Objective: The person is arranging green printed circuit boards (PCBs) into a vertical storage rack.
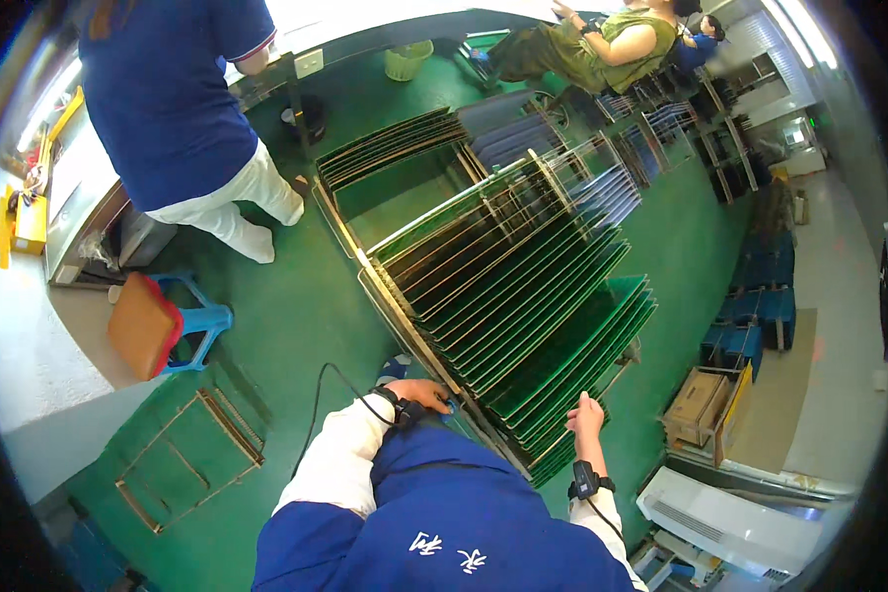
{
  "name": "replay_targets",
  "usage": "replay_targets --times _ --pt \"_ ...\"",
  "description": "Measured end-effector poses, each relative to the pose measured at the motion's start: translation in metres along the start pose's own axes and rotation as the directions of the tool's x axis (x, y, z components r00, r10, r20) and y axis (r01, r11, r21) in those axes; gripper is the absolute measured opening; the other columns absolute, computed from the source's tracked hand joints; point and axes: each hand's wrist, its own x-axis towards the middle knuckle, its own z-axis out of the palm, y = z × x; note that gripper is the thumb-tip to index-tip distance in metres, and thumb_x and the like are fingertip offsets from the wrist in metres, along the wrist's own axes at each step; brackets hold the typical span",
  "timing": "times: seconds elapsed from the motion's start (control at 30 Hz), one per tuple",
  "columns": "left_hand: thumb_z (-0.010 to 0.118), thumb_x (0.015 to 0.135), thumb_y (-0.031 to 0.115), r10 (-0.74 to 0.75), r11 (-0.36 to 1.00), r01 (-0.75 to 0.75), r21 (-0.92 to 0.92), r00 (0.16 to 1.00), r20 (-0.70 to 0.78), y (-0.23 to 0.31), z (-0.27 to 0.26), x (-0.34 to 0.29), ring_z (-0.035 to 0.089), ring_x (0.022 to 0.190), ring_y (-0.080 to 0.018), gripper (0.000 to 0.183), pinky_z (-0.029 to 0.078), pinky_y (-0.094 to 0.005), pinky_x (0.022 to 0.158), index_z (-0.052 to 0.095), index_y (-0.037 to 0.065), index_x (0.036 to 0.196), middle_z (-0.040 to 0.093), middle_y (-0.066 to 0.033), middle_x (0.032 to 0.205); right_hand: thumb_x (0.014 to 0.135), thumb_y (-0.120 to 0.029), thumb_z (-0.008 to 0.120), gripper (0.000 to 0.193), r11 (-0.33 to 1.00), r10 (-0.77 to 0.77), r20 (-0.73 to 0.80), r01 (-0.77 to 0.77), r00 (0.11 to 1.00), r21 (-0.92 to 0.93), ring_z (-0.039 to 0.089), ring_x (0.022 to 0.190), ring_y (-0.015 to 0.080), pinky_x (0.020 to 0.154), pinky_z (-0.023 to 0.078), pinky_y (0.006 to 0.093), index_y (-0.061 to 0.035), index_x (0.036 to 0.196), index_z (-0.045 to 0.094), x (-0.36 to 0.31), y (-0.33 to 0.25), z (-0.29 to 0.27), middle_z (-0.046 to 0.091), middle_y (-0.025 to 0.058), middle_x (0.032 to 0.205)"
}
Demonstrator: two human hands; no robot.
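In front of me a slotted metal rack (405,314) holds several thin, dark green panels (523,345) standing on edge in a row. My left hand (424,396) is at the rack's near left side, its fingers curled beside a small blue piece (452,406); what lies inside the grip is hidden. At the right ends of the nearest panels is my right hand (586,418), fingers drawn together at a panel edge. Each wrist wears a black strapped device with a cable.
A stool (148,326) with blue legs and an empty frame (192,462) lie to the left on the green floor. One person (168,109) stands far left; another (602,49) is at the back. Blue crates (760,306) and a wooden crate (701,405) line the right.
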Motion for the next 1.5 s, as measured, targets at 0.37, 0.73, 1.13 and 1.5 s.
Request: replay_targets --times 0.37,0.73,1.13,1.5 --pt "0.07 0.076 0.054 -0.048 0.998 0.045 -0.047 0.997 -0.055 0.002 0.016 0.027 0.054 0.117 -0.0276 0.082 0.043 -0.035 0.097 0.046 0.002 0.135 0.058 -0.0153 0.126 0.092 -0.037 0.056 0.036 0.998 0.06 -0.029 -0.06 0.998 0.032 0.052 0.043 0.0173 0.04 0.043 0.0301 -0.0009 0.094 0.06 0.012 0.036 -0.02 0.06 0.0113 0.063" --pt "0.071 0.078 0.049 -0.237 0.935 0.18 -0.307 0.959 -0.159 0.015 0.065 0.062 0.057 0.103 -0.0212 0.082 0.049 -0.0328 0.083 0.042 -0.001 0.136 0.058 -0.0134 0.121 0.092 -0.03 0.056 0.027 0.985 0.136 -0.093 -0.145 0.986 -0.097 0.051 0.051 0.0125 0.044 0.039 0.0289 -0.0047 0.086 0.061 0.07 0.187 -0.075 0.057 0.0018 0.064" --pt "0.06 0.091 0.032 -0.431 0.69 -0.188 -0.699 0.67 -0.604 -0.019 0.132 0.109 0.062 0.096 -0.0254 0.055 0.049 -0.0394 0.082 0.042 0.004 0.136 0.06 -0.0105 0.112 0.088 -0.038 0.061 0.032 0.981 0.177 0.042 -0.18 0.983 0.074 0.052 0.055 0.0113 0.045 0.038 0.0282 -0.0064 0.084 0.061 0.145 0.312 -0.108 0.057 -0.0003 0.068" --pt "0.051 0.091 0.021 -0.278 0.851 -0.158 -0.5 0.672 -0.686 -0.059 0.135 0.106 0.063 0.099 -0.0317 0.033 0.052 -0.0416 0.077 0.057 0.004 0.119 0.063 -0.0176 0.11 0.088 -0.037 0.061 0.043 0.953 0.213 0.001 -0.207 0.977 0.221 0.059 0.095 0.0237 0.083 0.044 0.0363 0.002 0.107 0.063 0.141 0.282 -0.079 0.065 0.0119 0.101"
